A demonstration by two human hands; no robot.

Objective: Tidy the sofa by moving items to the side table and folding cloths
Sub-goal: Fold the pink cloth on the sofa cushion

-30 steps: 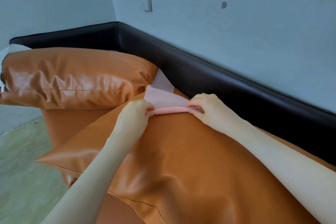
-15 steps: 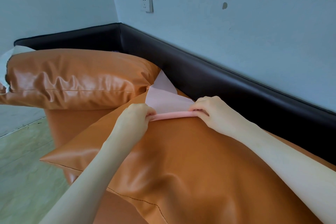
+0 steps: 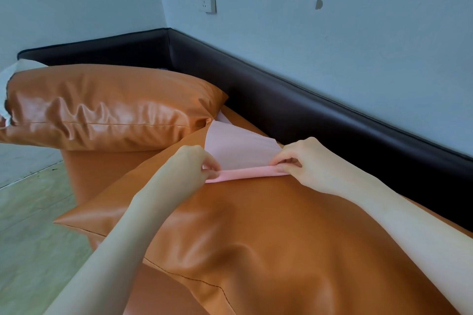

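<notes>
Near the centre of the frame a pink cloth (image 3: 238,153) lies on top of a large orange cushion (image 3: 268,233), its near edge rolled into a narrow band that runs between the two hands. The left hand (image 3: 190,166) pinches the band's left end with curled fingers and thumb, and the right hand (image 3: 304,161) pinches the right end the same way. A second orange cushion (image 3: 102,107) sits at the left of the frame against the sofa's dark backrest (image 3: 307,110), below a white wall socket (image 3: 207,0) at the top; no container is in view.
</notes>
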